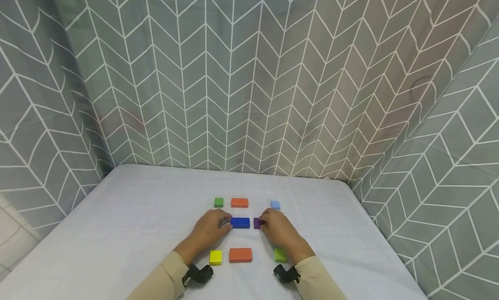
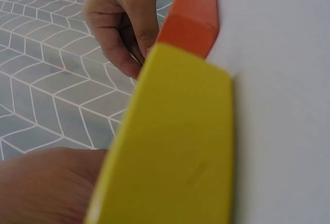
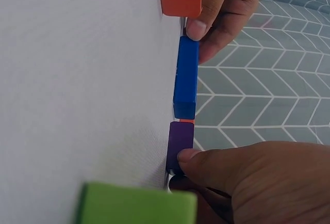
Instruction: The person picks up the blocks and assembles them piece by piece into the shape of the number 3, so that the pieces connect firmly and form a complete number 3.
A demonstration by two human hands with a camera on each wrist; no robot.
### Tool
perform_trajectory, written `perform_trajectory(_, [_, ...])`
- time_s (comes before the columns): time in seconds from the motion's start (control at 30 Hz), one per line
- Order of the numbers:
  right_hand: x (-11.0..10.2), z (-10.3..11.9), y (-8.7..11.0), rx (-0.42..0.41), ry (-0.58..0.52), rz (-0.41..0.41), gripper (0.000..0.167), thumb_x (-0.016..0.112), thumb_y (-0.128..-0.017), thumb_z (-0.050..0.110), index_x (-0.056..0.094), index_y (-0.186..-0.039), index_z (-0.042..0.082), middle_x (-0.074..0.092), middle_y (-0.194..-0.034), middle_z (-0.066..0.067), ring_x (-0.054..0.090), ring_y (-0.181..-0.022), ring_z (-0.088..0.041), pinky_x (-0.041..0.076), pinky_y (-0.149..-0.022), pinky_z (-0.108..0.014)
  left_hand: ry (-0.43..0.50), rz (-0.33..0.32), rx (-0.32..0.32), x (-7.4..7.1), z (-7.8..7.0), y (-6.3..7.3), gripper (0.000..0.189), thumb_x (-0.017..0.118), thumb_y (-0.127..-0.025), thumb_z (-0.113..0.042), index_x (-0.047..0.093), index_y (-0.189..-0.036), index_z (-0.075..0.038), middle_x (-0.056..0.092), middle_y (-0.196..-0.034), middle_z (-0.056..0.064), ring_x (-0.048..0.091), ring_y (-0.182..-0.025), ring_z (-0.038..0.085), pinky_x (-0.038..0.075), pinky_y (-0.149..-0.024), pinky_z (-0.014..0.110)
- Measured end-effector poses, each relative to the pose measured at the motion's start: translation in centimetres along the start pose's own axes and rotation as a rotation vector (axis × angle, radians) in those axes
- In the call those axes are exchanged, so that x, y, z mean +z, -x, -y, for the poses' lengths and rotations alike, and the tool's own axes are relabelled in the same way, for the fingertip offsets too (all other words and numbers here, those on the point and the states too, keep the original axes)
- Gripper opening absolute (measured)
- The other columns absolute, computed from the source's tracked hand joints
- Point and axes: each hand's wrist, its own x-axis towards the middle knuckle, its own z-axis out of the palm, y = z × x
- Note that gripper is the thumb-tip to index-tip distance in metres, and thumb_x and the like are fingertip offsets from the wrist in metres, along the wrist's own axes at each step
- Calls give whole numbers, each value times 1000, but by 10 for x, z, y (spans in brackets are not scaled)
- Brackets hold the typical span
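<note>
Blocks [image 1: 240, 255], eight; right fingers [image 3: 190, 155] pinch purple block [image 3: 180, 135]; left fingers [image 3: 197, 29] at blue block [image 1: 240, 223], pinch unclear.

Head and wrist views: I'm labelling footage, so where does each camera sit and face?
Head: on the head, facing forward and down at the white table; left hand, right hand and tan sleeves show.
Left wrist: on that wrist, facing past the yellow block toward the curtain; both hands show partly.
Right wrist: on that wrist, facing past the light green block; both hands show partly.
Shared: head and right wrist show the blue block and purple block.
</note>
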Motion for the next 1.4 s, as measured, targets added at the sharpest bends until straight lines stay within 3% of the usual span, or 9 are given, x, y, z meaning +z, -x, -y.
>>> perform_trajectory(0.33, [0, 2, 0, 34, -27, 4, 19, 73, -89, 8, 74, -107, 2, 67, -106, -6, 66, -99, -22, 56, -90, -39, 5, 14, -11, 0, -2, 0, 32, 75, -89, -30, 72, -118, -18, 70, -114, -3, 59, -113, 21, 51, -100, 45])
perform_trajectory(0.73, [1, 1, 2, -8, -32, -8, 18, 73, -89, 8, 75, -106, 3, 68, -105, -6, 66, -99, -22, 56, -89, -38, -3, 16, 6, 1, -4, 1, 32, 76, -88, -30, 72, -117, -19, 70, -115, -3, 60, -113, 21, 51, -100, 46])
perform_trajectory(1.13, [7, 5, -1, 4, -49, 8, 19, 73, -88, 8, 75, -107, 4, 67, -104, -4, 66, -98, -20, 56, -89, -37, 2, 2, -9, 1, 1, 7, 31, 77, -87, -29, 73, -116, -19, 70, -113, -3, 60, -111, 21, 51, -99, 45])
perform_trajectory(1.4, [3, 5, -1, 26, -50, -14, 18, 74, -88, 9, 75, -106, 4, 68, -102, -4, 66, -96, -19, 57, -88, -38, -6, -4, 19, 3, 0, 1, 32, 76, -88, -30, 73, -117, -19, 69, -113, -4, 59, -112, 19, 51, -100, 43])
